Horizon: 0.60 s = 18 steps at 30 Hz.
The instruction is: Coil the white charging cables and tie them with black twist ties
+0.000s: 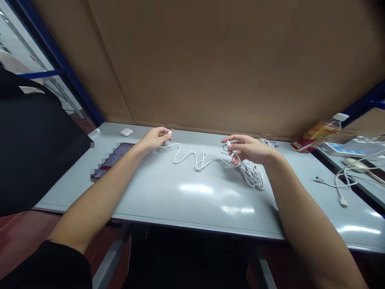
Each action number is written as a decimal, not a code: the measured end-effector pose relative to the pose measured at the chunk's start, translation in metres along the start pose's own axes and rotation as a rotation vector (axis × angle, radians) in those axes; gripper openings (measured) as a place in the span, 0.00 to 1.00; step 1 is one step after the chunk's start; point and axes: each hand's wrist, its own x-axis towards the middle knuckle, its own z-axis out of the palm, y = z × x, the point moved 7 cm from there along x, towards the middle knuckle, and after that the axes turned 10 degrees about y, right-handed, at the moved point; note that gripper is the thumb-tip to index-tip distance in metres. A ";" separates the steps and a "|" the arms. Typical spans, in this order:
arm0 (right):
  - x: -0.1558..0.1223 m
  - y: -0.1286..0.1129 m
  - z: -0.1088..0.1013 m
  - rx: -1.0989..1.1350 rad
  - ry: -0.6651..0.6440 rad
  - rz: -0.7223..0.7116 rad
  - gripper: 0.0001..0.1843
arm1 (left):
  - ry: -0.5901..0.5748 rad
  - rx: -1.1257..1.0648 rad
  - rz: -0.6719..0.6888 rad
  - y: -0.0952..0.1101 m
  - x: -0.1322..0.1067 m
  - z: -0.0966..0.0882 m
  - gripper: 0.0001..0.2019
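A white charging cable (189, 153) runs loosely across the grey table between my two hands. My left hand (155, 138) pinches one end of it by the plug (170, 131), whose metal tip points up and away. The other end's white connector (228, 143) is between the thumb and fingers of my right hand (245, 147), with the cord looping below. Close beneath my right hand lies a bundle of coiled white cables (253, 176). Thin black ties (226, 153) rest on the table beside the right fingertips.
A phone (116, 158) lies partly behind my left forearm, near a white earbud case (126, 132). At the right, a drink bottle (319, 134) stands tilted in view by loose white cables (343, 186). A cardboard panel (204, 68) closes off the table's back; a black bag-like object (39, 148) is left.
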 end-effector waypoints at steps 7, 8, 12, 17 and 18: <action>0.003 0.002 0.000 -0.087 -0.054 -0.051 0.22 | 0.048 0.051 0.018 -0.002 0.001 0.000 0.20; 0.003 0.002 0.000 -0.103 -0.061 -0.067 0.22 | 0.049 0.068 0.021 -0.003 0.002 0.001 0.20; 0.006 0.002 0.009 -0.182 -0.078 -0.139 0.23 | 0.045 0.098 0.034 -0.004 -0.001 0.010 0.21; 0.016 0.014 0.032 -0.480 -0.049 -0.178 0.22 | -0.034 0.081 0.119 0.009 -0.016 0.038 0.20; 0.018 0.016 0.037 -0.561 -0.020 -0.197 0.22 | -0.093 0.080 0.158 0.014 -0.022 0.047 0.18</action>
